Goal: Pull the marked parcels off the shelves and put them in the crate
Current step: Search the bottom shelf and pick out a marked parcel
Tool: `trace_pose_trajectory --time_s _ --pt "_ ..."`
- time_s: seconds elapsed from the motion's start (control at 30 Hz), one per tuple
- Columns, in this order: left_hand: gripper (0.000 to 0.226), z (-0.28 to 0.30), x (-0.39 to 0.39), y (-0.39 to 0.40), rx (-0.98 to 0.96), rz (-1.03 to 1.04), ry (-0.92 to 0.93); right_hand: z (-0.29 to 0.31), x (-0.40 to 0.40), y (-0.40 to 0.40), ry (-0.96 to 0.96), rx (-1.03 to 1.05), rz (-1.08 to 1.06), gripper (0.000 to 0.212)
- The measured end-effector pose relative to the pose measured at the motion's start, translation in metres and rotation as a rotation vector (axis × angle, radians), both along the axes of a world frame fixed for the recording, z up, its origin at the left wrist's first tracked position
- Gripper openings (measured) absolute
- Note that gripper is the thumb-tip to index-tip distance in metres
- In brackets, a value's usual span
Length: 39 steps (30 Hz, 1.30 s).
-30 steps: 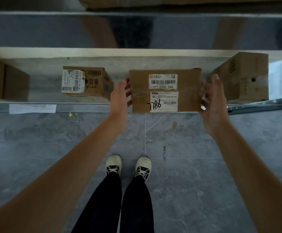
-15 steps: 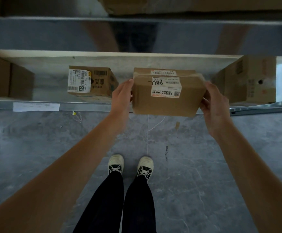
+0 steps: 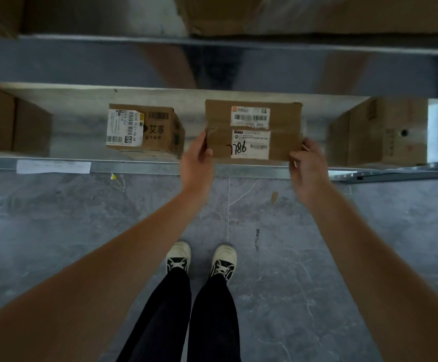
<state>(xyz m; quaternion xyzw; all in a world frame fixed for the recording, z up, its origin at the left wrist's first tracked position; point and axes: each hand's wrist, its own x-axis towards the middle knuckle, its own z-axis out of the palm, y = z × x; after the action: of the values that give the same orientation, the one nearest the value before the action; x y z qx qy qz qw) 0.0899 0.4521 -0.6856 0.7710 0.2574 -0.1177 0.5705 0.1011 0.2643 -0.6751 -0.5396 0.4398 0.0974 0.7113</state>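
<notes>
Gripping the marked parcel (image 3: pixel 253 129) at the shelf (image 3: pixel 160 167) edge.
Your left hand (image 3: pixel 197 160) and right hand (image 3: pixel 308 165) are clasping its sides, fingers curled; next you're lifting it clear toward the crate, which isn't in view.

The marked parcel (image 3: pixel 254 130) is a flat brown cardboard box, label side up, sitting at the front of the low shelf (image 3: pixel 139 167). Clear tape runs across its middle between two white barcode labels. The nearer label carries a handwritten black number. Its near edge sits right at the shelf's metal lip, square to it, gripped at both near corners.
</notes>
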Motion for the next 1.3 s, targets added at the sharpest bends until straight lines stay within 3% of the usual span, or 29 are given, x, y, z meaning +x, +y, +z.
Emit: trace_pose_trajectory --time_s 0.2,0.3,0.53,0.67,0.77,0.87,0.93,1.03,1.1,1.17,1.3 --pt "0.045 0.004 0.018 0.000 0.028 -0.048 0.069 -0.003 0.014 -0.003 0.118 -0.190 0.206 0.044" --pt "0.045 0.004 0.020 0.001 0.058 -0.053 0.090 -0.003 0.009 -0.011 0.155 -0.184 0.279 0.040" --pt "0.042 -0.004 0.023 -0.005 0.134 -0.021 0.087 -0.012 0.009 -0.009 0.126 -0.240 0.271 0.040" --pt "0.043 0.004 0.021 -0.025 0.298 0.053 0.076 0.005 0.009 -0.018 0.072 -0.350 0.440 0.043" --pt "0.048 0.009 0.028 -0.044 0.393 0.146 0.055 0.022 0.001 -0.053 -0.015 -0.400 0.444 0.052" --pt "0.050 0.027 0.034 -0.077 0.555 0.235 -0.038 0.037 -0.013 -0.124 -0.138 -0.615 0.371 0.035" --pt "0.049 0.043 0.033 -0.122 0.626 0.179 -0.142 0.038 -0.017 -0.182 -0.149 -0.815 0.244 0.027" --pt "0.037 0.048 0.030 -0.211 0.321 0.028 -0.130 0.027 -0.014 -0.248 -0.032 -0.812 0.162 0.041" --pt "0.037 0.038 0.028 -0.265 0.044 -0.064 0.049 0.017 -0.010 -0.270 0.116 -0.608 0.204 0.049" --pt "0.040 0.033 0.022 -0.308 -0.087 -0.168 0.196 0.011 -0.008 -0.277 0.190 -0.396 0.312 0.050" --pt "0.047 0.031 0.003 -0.345 -0.260 -0.011 0.332 0.008 -0.014 -0.264 0.120 -0.214 0.358 0.041"
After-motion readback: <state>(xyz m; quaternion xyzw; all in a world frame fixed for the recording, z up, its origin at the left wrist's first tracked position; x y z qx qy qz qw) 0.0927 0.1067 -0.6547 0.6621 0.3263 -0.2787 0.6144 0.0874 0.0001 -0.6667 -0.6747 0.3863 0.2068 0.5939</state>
